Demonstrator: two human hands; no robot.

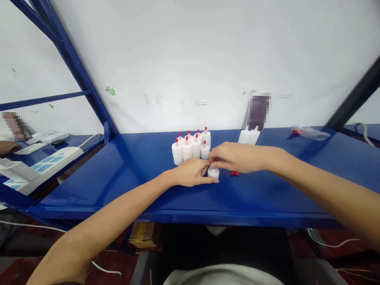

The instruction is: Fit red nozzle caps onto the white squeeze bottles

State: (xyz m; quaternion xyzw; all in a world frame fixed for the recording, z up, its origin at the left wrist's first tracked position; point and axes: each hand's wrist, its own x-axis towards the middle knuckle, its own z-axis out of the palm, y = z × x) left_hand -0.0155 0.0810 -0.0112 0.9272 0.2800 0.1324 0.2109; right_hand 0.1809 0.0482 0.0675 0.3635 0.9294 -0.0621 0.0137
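A small white squeeze bottle [213, 173] stands on the blue table. My left hand [192, 172] is closed round its left side, with the thumb along the near side. Over the bottle's top, my right hand [228, 156] has its fingertips pinched together; whatever they hold is hidden. Just behind my left hand stands a tight group of several white bottles [187, 150] with red tips, all upright. A few small red caps [235, 173] lie on the table below my right wrist.
Behind my right forearm, a white stand [249, 136] holds a blurred dark phone-like object [259, 111] near the wall. A clear plastic bag [310, 132] with something red lies at the back right. To the left, a power strip [48, 166] and another person's hand [4, 147] show beyond the blue frame.
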